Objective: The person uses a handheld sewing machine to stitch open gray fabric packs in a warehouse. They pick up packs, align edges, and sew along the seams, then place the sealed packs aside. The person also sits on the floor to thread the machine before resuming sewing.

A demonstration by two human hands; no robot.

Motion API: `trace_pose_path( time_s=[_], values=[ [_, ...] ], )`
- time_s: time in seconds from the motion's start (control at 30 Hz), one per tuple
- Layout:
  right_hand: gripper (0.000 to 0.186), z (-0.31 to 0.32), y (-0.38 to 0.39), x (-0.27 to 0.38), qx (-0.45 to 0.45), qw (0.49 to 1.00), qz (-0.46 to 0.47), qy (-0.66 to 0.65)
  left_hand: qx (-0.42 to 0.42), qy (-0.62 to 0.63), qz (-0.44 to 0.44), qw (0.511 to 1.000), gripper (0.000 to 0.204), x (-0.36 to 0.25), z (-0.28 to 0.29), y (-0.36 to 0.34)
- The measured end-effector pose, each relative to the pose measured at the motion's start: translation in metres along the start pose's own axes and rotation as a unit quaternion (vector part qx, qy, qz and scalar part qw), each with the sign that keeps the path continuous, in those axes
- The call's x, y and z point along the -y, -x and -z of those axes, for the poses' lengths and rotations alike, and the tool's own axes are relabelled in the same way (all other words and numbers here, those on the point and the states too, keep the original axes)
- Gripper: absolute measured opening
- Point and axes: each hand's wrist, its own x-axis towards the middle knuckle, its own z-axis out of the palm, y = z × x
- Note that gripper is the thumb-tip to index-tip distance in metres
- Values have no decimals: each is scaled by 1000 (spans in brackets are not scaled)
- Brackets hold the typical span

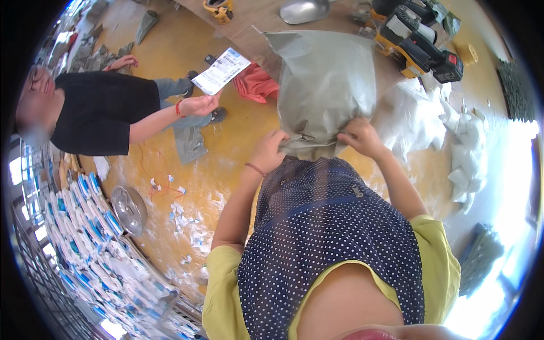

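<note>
A full grey-green plastic bag point(328, 79) lies on the brown table, its gathered mouth turned toward me. My left hand point(271, 150) is closed on the left side of the mouth. On the right side my right hand point(362, 136) pinches the bunched plastic, fingers curled. Between my hands the edge is crumpled and folded. Both wrists are bent inward, close to my dotted apron point(334, 221). What is inside the bag is hidden.
A person in a black shirt point(107, 113) stands at the left, holding out a printed white label sheet point(221, 71). A metal scoop point(305, 10) and yellow-black tools point(416, 42) are on the table. White sacks point(413, 116) stand at the right; stacked packets point(85, 243) fill the lower left.
</note>
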Motion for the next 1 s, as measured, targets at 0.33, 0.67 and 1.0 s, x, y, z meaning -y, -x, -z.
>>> trace_pose_path(
  time_s=[0.33,0.67,1.0],
  values=[
    [17,-2,-143,100,-22,995,59,-74,-208,-285,201,914,34,18,193,-51],
    [32,-100,-238,138,-94,972,208,-63,-61,303,256,916,28,46,196,-67],
    [27,-65,-247,130,-50,980,145,-130,-32,346,212,913,20,35,199,-98]
  ],
)
